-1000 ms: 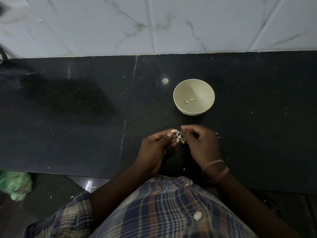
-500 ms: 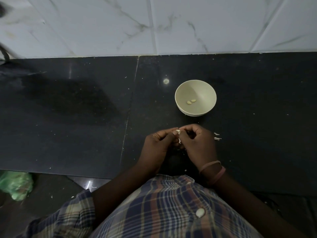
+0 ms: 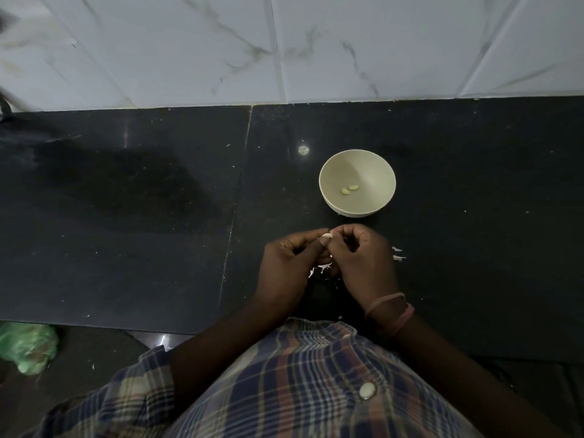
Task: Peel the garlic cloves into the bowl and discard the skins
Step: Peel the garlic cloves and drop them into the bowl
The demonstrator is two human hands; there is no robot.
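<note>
We see a dark stone counter (image 3: 126,216) with a seam (image 3: 235,210) running just left of where the hands are, and a small bright glint (image 3: 303,150) beyond them. White marbled tiles (image 3: 189,49) line the wall well beyond the hands, and a green bag (image 3: 27,347) lies far to their left, below the counter's near edge. Nearer to us than the hands we see a plaid shirt (image 3: 300,384) with one pale button (image 3: 367,390), and two pink bands (image 3: 390,308) sit at the wrist just behind the right hand.
</note>
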